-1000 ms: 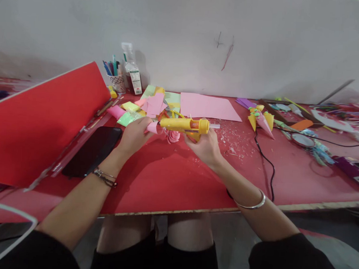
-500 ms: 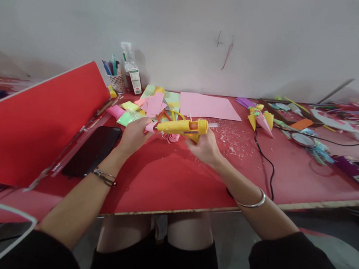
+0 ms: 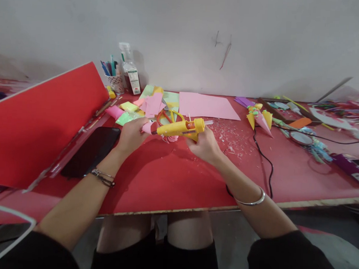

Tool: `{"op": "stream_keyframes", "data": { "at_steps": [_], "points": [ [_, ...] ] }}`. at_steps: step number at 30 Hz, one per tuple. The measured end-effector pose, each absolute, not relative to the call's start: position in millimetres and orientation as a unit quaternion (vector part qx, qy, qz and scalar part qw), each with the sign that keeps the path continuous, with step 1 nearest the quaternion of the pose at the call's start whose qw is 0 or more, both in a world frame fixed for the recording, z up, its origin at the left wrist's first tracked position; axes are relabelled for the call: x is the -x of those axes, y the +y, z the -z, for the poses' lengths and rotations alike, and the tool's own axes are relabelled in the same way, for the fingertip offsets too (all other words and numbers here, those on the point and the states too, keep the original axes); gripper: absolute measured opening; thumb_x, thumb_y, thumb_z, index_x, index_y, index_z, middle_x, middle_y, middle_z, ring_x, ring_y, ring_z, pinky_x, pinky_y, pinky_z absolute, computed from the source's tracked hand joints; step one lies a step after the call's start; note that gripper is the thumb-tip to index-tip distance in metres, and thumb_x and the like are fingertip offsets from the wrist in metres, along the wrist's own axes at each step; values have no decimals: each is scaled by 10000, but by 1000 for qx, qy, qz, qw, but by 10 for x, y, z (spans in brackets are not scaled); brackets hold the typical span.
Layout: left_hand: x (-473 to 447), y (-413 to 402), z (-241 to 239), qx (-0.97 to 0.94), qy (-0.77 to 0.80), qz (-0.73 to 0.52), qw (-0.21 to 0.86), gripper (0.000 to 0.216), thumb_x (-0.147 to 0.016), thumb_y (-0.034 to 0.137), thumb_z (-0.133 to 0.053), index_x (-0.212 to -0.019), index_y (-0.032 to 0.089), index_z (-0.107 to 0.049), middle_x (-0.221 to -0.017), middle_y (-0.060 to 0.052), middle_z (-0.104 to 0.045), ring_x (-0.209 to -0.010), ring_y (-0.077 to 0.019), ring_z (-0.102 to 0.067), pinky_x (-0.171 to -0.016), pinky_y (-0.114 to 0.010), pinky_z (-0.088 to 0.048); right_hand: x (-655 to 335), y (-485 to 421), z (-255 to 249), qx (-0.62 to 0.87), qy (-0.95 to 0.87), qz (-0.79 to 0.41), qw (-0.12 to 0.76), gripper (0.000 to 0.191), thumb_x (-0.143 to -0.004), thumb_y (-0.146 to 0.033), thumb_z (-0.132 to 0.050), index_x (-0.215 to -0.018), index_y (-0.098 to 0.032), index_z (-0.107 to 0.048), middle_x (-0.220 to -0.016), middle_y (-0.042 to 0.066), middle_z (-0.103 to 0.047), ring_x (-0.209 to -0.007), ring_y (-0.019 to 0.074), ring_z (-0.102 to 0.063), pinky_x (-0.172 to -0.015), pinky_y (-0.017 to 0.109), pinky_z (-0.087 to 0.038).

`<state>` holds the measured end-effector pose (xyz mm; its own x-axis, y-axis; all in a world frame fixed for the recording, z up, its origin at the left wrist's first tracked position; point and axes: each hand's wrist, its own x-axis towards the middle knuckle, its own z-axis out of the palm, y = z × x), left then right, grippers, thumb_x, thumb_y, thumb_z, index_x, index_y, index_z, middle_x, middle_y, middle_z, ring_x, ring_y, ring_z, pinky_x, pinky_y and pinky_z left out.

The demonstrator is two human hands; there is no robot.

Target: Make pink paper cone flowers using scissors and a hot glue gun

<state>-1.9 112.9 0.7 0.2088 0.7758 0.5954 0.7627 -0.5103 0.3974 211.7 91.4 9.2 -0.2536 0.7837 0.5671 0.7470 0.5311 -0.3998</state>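
My right hand (image 3: 205, 145) is wrapped round the handle of a yellow glue gun (image 3: 179, 129), whose nozzle points left and slightly down. The nozzle tip meets a small pink paper cone (image 3: 149, 127) that my left hand (image 3: 131, 135) pinches above the red table (image 3: 165, 178). Just below the gun lies a curled pink paper flower (image 3: 170, 138). Orange-handled scissors (image 3: 164, 117) lie right behind the gun.
A red board (image 3: 38, 119) leans at the left, with a black phone (image 3: 91, 150) beside it. Coloured paper scraps (image 3: 148, 102), a pink sheet (image 3: 206, 106), a pen cup (image 3: 116, 81) and a bottle (image 3: 130, 69) sit at the back. A black cord (image 3: 264, 157) and paper cones (image 3: 260, 119) lie right.
The glue gun has slid a little left and tilted nozzle-down toward the pink cone. Both hands stay almost where they were.
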Motion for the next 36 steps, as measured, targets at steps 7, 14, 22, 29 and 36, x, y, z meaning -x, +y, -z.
{"op": "stream_keyframes", "data": {
  "at_steps": [7,14,22,29,36],
  "points": [
    [8,1119,4,-772,499,-393,-3,213,-716,215,-428,-515,208,-357,-494,17,-435,-503,-122,-412,-465,-263,-284,-2139,916,-105,486,-794,26,364,249,-632,-169,-441,-863,-161,-534,-733,45,-554,-551,125,-469,-467,254,-352],
    [-12,1092,-37,-772,514,-372,17,302,-722,301,-425,-471,202,-288,-453,26,-357,-485,-114,-378,-458,-255,-235,-2132,893,-140,478,-795,22,372,181,-700,-224,-490,-871,-166,-487,-861,62,-503,-617,129,-493,-469,253,-381],
    [-13,1091,-35,-768,527,-364,13,248,-714,274,-430,-487,201,-362,-463,22,-396,-480,-118,-396,-457,-257,-249,-2130,899,-136,455,-799,19,394,227,-710,-299,-535,-897,-178,-492,-892,62,-530,-692,145,-545,-550,270,-447],
    [-21,1078,-36,-761,531,-373,17,270,-698,302,-468,-475,198,-358,-460,18,-408,-484,-123,-414,-457,-254,-255,-2133,894,-134,452,-814,1,365,205,-674,-228,-502,-865,-153,-493,-857,64,-542,-661,142,-538,-547,268,-430],
    [-12,1077,-36,-763,524,-376,37,246,-677,270,-472,-476,199,-350,-467,25,-378,-485,-122,-392,-466,-252,-242,-2146,900,-144,474,-808,16,351,236,-654,-191,-482,-889,-164,-481,-822,47,-524,-588,118,-473,-499,259,-369]
  ]
}}
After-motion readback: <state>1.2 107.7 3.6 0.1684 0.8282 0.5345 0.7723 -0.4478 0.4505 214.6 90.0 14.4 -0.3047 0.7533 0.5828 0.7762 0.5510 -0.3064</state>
